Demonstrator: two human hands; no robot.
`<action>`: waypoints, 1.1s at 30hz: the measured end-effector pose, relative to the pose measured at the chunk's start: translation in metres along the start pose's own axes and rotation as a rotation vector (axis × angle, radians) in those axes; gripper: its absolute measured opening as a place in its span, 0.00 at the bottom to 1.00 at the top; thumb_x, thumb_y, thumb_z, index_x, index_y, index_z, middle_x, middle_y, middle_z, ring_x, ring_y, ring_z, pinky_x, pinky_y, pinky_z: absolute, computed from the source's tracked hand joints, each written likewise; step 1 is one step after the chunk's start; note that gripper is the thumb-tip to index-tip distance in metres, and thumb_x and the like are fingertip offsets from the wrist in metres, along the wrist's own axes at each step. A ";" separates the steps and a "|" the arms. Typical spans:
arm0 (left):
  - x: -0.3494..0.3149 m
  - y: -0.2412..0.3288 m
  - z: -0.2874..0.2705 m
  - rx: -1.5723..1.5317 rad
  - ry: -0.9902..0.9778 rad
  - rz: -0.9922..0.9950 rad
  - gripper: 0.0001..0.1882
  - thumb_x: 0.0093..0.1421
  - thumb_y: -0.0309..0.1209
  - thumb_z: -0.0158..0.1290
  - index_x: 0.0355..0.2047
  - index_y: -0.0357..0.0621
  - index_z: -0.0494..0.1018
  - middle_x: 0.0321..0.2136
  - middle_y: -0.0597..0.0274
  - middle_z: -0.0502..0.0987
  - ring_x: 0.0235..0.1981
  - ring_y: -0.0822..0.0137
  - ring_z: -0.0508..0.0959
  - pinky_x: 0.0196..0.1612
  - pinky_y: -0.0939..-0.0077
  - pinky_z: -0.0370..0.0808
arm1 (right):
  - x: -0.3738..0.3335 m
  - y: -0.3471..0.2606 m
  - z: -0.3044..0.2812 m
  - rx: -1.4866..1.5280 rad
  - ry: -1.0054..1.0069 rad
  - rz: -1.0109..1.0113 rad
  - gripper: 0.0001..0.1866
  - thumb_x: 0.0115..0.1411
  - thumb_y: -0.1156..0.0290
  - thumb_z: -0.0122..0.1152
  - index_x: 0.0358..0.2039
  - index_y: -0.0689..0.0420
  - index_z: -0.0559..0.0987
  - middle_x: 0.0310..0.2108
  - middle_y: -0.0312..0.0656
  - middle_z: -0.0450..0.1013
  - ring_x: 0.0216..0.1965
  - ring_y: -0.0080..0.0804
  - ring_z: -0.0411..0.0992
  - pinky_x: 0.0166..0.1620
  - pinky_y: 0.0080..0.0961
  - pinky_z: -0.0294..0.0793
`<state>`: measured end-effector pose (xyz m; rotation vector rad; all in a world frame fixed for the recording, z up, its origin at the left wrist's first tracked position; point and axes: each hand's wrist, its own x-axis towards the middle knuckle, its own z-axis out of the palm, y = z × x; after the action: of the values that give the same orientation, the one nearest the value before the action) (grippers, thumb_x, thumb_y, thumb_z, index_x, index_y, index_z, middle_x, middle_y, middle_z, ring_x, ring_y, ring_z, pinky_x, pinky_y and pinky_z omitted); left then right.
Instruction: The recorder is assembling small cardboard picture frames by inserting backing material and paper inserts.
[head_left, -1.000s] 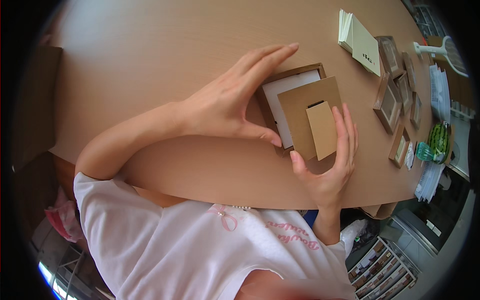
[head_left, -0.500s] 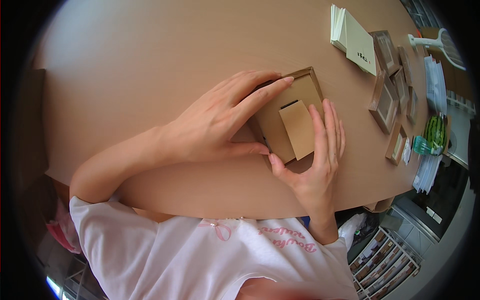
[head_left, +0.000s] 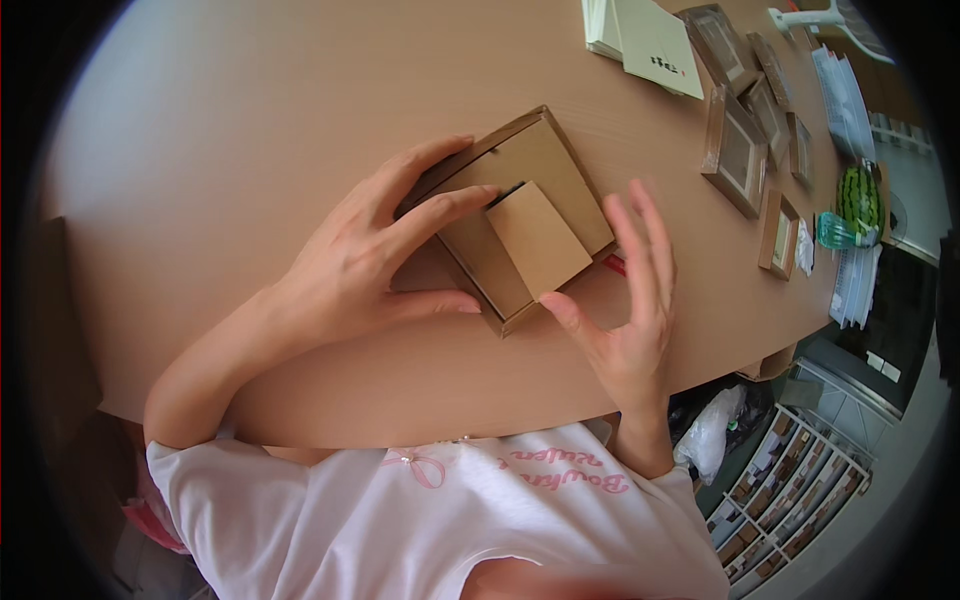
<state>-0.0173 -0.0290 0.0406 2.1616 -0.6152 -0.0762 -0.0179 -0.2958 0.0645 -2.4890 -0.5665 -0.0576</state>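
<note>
A brown picture frame (head_left: 512,322) lies face down on the table, turned at an angle, its tan backing board (head_left: 545,150) showing. A tan stand flap (head_left: 541,238) with a black hinge sits on the board. My left hand (head_left: 365,235) spreads over the frame's left side. Its index fingertip is by the hinge, its thumb by the lower left edge. At the right corner my right hand (head_left: 632,290) has its fingers apart, slightly blurred; its thumb tip is near the flap's lower corner. A small red bit (head_left: 615,265) peeks out by the frame's right corner.
Several wrapped brown frames (head_left: 738,150) lie at the right, one more (head_left: 779,235) nearer. Cream cards or booklets (head_left: 655,45) are at the far edge. Beyond the frames are stacked papers (head_left: 843,105), a watermelon-patterned object (head_left: 860,200) and a teal plastic item (head_left: 835,231).
The frame has shifted left in view and appears turned, with more of its backing uncovered. My right hand's fingers have come off the flap and spread; my left index finger has moved to the hinge.
</note>
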 end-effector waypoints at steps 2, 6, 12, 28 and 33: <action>0.001 -0.001 0.001 0.015 0.014 0.015 0.41 0.47 0.44 0.70 0.60 0.47 0.69 0.66 0.46 0.59 0.63 0.44 0.66 0.61 0.52 0.70 | -0.004 0.000 0.003 0.029 -0.013 -0.009 0.41 0.52 0.56 0.74 0.62 0.62 0.69 0.65 0.54 0.61 0.62 0.53 0.64 0.62 0.45 0.62; 0.003 0.003 0.000 0.056 0.025 -0.024 0.40 0.45 0.42 0.71 0.59 0.47 0.71 0.65 0.45 0.60 0.62 0.45 0.68 0.60 0.54 0.72 | -0.002 -0.003 0.004 0.034 0.010 -0.015 0.32 0.53 0.64 0.73 0.57 0.60 0.75 0.61 0.49 0.67 0.63 0.48 0.65 0.62 0.42 0.63; 0.004 0.003 0.001 0.087 0.018 0.000 0.41 0.44 0.43 0.72 0.58 0.42 0.71 0.65 0.43 0.59 0.63 0.42 0.67 0.60 0.52 0.72 | 0.002 -0.008 0.000 -0.172 0.023 -0.087 0.23 0.57 0.70 0.67 0.54 0.59 0.79 0.58 0.48 0.73 0.62 0.45 0.68 0.60 0.37 0.63; -0.001 -0.007 0.001 0.029 0.025 0.106 0.43 0.41 0.51 0.71 0.52 0.37 0.69 0.64 0.36 0.62 0.64 0.35 0.64 0.63 0.42 0.65 | -0.003 -0.009 -0.006 0.579 0.155 0.021 0.11 0.57 0.85 0.62 0.42 0.66 0.81 0.51 0.54 0.76 0.53 0.41 0.75 0.55 0.34 0.74; 0.004 -0.016 -0.012 -0.091 0.019 0.166 0.36 0.52 0.49 0.67 0.52 0.39 0.68 0.60 0.42 0.68 0.66 0.34 0.61 0.63 0.40 0.63 | -0.004 -0.022 -0.010 0.710 0.174 0.097 0.12 0.57 0.85 0.63 0.42 0.65 0.81 0.49 0.54 0.76 0.46 0.38 0.77 0.51 0.32 0.76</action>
<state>-0.0042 -0.0139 0.0365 2.0137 -0.7633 0.0059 -0.0300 -0.2869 0.0836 -1.7940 -0.3147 -0.0279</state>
